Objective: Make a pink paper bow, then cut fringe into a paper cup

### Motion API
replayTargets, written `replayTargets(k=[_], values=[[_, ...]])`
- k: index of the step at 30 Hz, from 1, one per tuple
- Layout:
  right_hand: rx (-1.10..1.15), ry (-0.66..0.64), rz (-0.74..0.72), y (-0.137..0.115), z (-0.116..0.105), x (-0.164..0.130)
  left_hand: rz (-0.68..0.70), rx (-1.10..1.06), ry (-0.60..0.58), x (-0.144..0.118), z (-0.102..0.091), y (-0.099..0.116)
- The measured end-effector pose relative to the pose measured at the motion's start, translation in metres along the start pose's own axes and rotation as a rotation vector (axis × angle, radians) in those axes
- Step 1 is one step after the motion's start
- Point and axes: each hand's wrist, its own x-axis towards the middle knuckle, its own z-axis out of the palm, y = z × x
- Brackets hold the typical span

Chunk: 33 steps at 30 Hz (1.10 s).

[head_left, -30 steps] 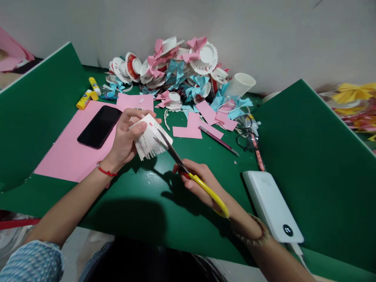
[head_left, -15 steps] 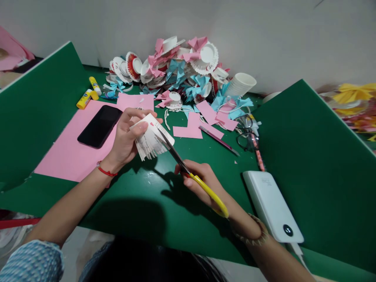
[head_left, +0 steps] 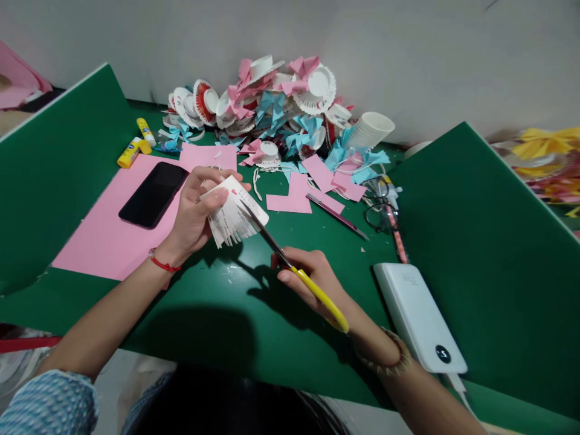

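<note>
My left hand (head_left: 202, 202) is closed round a white paper cup (head_left: 238, 208) with printing and a small red mark, tipped on its side. One part of the cup's wall is slit into narrow strips that hang downward. My right hand (head_left: 312, 275) grips scissors (head_left: 312, 290) with yellow handles. Their blades lie at the cup's wall, pointing up and left toward my left hand. Part of the far handle and some right-hand fingers are hidden behind the scissors.
Fringed paper cups with pink and blue bows (head_left: 272, 109) are heaped at the back, near stacked cups (head_left: 371, 130). Around my hands lie a phone (head_left: 154, 193), glue sticks (head_left: 130, 153), pink paper pieces (head_left: 290, 202), a craft knife (head_left: 338, 216), glasses (head_left: 380, 214) and a white power bank (head_left: 419, 317).
The scissors' handles and my right hand have shifted slightly, with the blades looking closer together at the cup. My left hand and the cup stay nearly still.
</note>
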Motion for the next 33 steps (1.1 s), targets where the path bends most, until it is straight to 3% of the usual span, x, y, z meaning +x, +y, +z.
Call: replayTargets(k=[33], values=[[-0.038, 0.017, -0.017, -0.001, 0.0011, 0.0008, -0.061, 0.012, 0.017, -0.001, 0.0032, -0.0005]])
